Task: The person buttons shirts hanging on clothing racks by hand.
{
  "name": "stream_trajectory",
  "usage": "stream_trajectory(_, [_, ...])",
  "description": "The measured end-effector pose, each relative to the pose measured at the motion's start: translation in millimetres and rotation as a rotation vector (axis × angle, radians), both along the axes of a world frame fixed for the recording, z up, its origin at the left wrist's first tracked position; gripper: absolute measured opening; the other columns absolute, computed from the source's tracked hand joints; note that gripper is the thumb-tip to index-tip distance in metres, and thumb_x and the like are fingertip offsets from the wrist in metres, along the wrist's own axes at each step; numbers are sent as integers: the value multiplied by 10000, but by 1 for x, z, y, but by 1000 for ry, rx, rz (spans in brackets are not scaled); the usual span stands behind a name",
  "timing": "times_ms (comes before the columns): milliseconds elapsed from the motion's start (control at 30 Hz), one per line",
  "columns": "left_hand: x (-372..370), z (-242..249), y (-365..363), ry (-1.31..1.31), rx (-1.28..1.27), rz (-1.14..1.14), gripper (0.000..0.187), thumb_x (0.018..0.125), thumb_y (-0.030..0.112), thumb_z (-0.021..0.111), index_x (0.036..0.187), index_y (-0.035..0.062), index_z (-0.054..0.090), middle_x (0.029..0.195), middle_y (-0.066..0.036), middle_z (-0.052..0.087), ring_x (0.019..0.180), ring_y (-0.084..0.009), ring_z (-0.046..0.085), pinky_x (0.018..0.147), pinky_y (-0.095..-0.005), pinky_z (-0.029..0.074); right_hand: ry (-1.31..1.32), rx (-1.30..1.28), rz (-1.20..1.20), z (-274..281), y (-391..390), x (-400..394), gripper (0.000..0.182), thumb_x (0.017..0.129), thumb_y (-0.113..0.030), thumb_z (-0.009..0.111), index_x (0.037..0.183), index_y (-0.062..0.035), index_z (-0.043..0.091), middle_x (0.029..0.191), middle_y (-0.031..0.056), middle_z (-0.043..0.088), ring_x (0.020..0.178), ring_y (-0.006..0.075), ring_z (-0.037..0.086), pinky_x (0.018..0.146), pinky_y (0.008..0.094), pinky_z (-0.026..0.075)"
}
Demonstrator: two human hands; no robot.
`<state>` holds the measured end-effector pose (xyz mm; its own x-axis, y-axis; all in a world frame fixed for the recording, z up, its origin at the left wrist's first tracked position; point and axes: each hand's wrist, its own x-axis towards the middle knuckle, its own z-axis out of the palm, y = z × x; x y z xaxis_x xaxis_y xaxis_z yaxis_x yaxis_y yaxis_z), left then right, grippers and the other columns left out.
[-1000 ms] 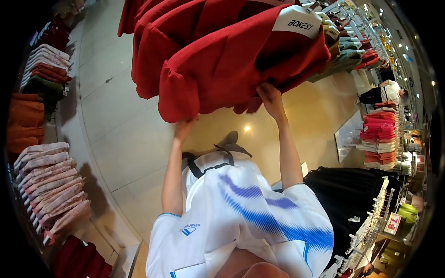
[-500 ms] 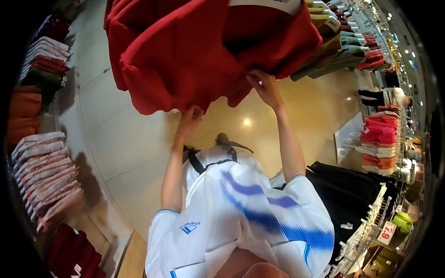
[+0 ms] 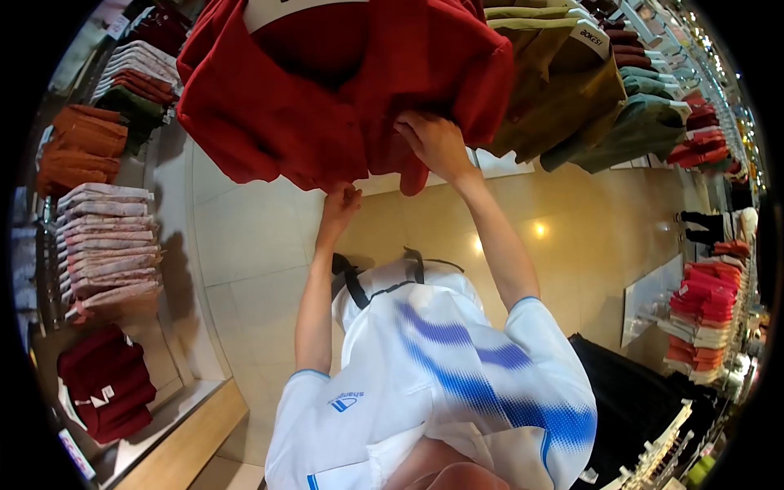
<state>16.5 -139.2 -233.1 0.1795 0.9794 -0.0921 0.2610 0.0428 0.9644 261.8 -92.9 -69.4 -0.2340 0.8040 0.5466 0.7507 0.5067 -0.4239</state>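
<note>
**Pale tiled shop floor beneath a red cloth garment**

Nearest is the wearer's white shirt with blue and purple print. Beyond it, the left hand is at the red cloth garment's lower hem, its grip narrow and curled; whether cloth is pinched there, I cannot tell. The right hand has a narrow grip too, holding the front panel between thumb and fingers.

The red cloth garment hangs in front of both hands, a white band at its neck, cut off by the view's top edge. It looks light and soft, likely to fold and sag rather than stay flat, and not fragile. Its hem and front edge seem the best places to hold; the band looks stiffer.

Close on the right, olive-brown garments crowd its side, so a sideways pull there could catch them. More open room lies leftward, over the tiles, before the pale pink patterned clothes on the far side. Farther off on the right hang pink and red clothes, near a person in a white top.
</note>
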Motion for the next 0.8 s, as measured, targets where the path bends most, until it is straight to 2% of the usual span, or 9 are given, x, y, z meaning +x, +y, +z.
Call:
stream_trajectory(267, [32, 27, 44, 287, 319, 233, 173, 878, 109, 678, 911, -13, 560, 751, -116, 640, 688, -179, 620, 633, -332, 504, 382, -154, 217, -17, -12, -3, 76, 857, -99, 661, 915, -50, 671, 839, 133, 697, 724, 336, 671, 627, 404, 520])
stream_trajectory(333, [42, 44, 50, 195, 442, 312, 243, 813, 127, 715, 896, -10, 533, 823, -186, 649, 737, -357, 638, 677, -423, 503, 496, -289, 269, -18, -18, -9, 84, 864, -110, 662, 915, -45, 673, 832, 141, 694, 709, 339, 669, 623, 400, 515])
stream_trajectory(367, [45, 51, 48, 237, 372, 343, 244, 793, 111, 715, 900, 5, 523, 919, -185, 645, 791, -368, 635, 669, -418, 503, 506, -247, 289, -22, -19, -13, 96, 864, -111, 662, 919, -34, 672, 817, 140, 686, 705, 342, 658, 622, 396, 511])
stream_trajectory(500, [49, 62, 54, 484, 560, 382, 252, 815, 149, 709, 922, 25, 517, 991, -166, 622, 848, -367, 626, 670, -406, 492, 529, -275, 362, -27, -31, -32, 115, 855, -112, 655, 941, -37, 670, 905, 127, 683, 769, 336, 644, 646, 410, 511])
stream_trajectory(600, [41, 51, 69, 192, 357, 479, 242, 837, 177, 692, 929, 48, 509, 1000, -153, 584, 825, -360, 591, 667, -388, 472, 424, -159, 374, -29, -41, -44, 120, 891, -80, 620, 979, -20, 675, 912, 138, 679, 768, 299, 664, 674, 373, 519])
stream_trajectory(667, [40, 65, 63, 536, 653, 412, 173, 911, 189, 609, 910, 59, 494, 919, -112, 546, 717, -269, 544, 646, -350, 445, 434, -232, 381, -32, -47, -47, 133, 902, -59, 592, 1003, -25, 671, 956, 139, 678, 840, 321, 652, 720, 400, 517])
stream_trajectory(700, [38, 63, 62, 541, 652, 414, 173, 911, 189, 609, 910, 59, 494, 919, -112, 546, 717, -269, 544, 646, -350, 445, 464, -290, 399, -32, -49, -49, 141, 905, -53, 587, 1016, -26, 668, 969, 144, 677, 846, 329, 648, 728, 403, 517])
stream_trajectory(733, [36, 62, 61, 232, 522, 398, 155, 943, 190, 561, 897, 60, 490, 887, -86, 520, 691, -221, 506, 629, -334, 432, 493, -348, 418, -31, -49, -49, 150, 907, -48, 582, 1030, -26, 664, 981, 149, 675, 852, 337, 645, 735, 406, 518])
stream_trajectory(800, [34, 58, 60, -73, 389, 380, 160, 974, 191, 513, 884, 62, 486, 855, -60, 495, 664, -172, 469, 613, -319, 419, 500, -291, 418, -41, -46, -51, 167, 919, -38, 561, 1056, -18, 655, 985, 144, 682, 857, 311, 665, 739, 391, 526])
